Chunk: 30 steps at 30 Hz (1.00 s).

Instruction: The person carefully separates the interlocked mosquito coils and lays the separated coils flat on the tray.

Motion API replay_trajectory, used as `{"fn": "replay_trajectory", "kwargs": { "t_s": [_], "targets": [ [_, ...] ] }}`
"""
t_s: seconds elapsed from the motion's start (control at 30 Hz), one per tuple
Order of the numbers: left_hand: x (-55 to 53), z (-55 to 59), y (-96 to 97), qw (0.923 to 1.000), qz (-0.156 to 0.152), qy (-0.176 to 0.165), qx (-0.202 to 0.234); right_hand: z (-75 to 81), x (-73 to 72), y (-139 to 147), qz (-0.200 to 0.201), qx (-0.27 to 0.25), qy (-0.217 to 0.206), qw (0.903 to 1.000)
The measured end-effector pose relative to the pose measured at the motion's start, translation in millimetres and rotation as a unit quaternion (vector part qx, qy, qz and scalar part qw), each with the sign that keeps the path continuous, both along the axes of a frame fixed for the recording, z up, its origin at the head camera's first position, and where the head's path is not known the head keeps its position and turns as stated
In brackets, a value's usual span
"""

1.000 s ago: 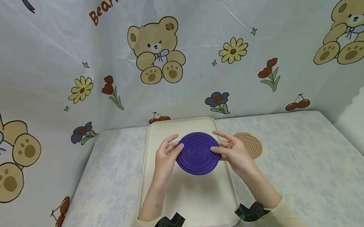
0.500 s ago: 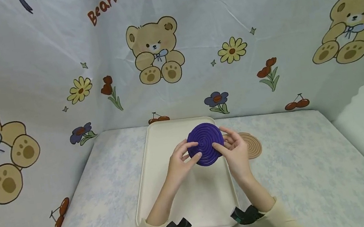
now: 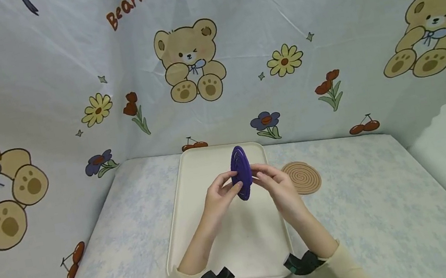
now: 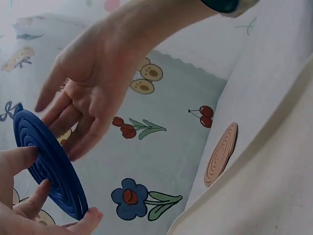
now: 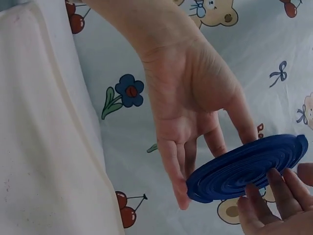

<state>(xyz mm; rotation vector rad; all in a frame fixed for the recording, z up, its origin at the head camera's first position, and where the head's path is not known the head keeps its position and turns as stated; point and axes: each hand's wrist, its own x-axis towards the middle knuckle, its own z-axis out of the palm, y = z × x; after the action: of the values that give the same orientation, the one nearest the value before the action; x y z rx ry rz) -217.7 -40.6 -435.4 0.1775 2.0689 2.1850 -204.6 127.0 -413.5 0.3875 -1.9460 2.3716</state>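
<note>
A purple spiral mat (image 3: 241,173) stands almost edge-on in the air above a cream tray (image 3: 241,255), between a person's two hands. The left hand (image 3: 216,199) has its grip partly closed, thumb and fingers holding the mat's rim and face. The right hand (image 3: 282,191) has a looser grip, fingers slightly bent and fingertips touching the opposite face, the thumb off it. A brown spiral mat (image 3: 307,178) lies on the worktop (image 3: 373,202), just beside the tray on the right. Behind hangs a cloth (image 3: 239,19) printed with bears and flowers.
</note>
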Motion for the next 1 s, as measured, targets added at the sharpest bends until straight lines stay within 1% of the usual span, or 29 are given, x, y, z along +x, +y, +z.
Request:
{"fn": "replay_trajectory", "kwargs": {
  "t_s": [0.07,0.13,0.27,0.4,0.53,0.63,0.73,0.83,1.0],
  "targets": [
    [0.4,1.0,-1.0,0.9999,-0.002,-0.011,0.004,-2.5,-0.8,0.1,0.013,0.018,0.021,0.9995],
    [0.9,1.6,-1.0,0.9999,-0.006,-0.015,0.004,-5.2,-1.6,-0.7,0.009,0.024,0.037,0.999],
    [3.7,3.1,0.5,0.9999,-0.009,-0.013,0.004,-9.6,-3.7,-3.2,-0.015,0.001,0.053,0.9985],
    [7.0,4.6,1.4,0.9999,-0.011,-0.004,-0.001,-12.7,-6.3,-4.0,-0.027,-0.01,0.061,0.9977],
    [7.7,5.5,1.8,0.9996,-0.015,0.023,-0.004,-14.5,-8.2,-3.4,-0.029,0.002,0.061,0.9977],
    [6.9,6.5,1.5,0.9983,-0.029,0.049,-0.013,-15.6,-9.5,-2.2,-0.021,0.012,0.062,0.9978],
    [6.0,6.8,0.3,0.9949,-0.042,0.078,-0.049,-16.7,-10.9,-0.8,-0.011,0.025,0.074,0.9969],
    [5.2,5.8,-1.1,0.9881,-0.047,0.109,-0.098,-17.8,-12.0,0.6,0.004,0.04,0.091,0.995],
    [4.4,5.9,-4.0,0.9772,-0.054,0.148,-0.142,-19.0,-13.5,1.9,0.031,0.05,0.108,0.9924]
  ]
}}
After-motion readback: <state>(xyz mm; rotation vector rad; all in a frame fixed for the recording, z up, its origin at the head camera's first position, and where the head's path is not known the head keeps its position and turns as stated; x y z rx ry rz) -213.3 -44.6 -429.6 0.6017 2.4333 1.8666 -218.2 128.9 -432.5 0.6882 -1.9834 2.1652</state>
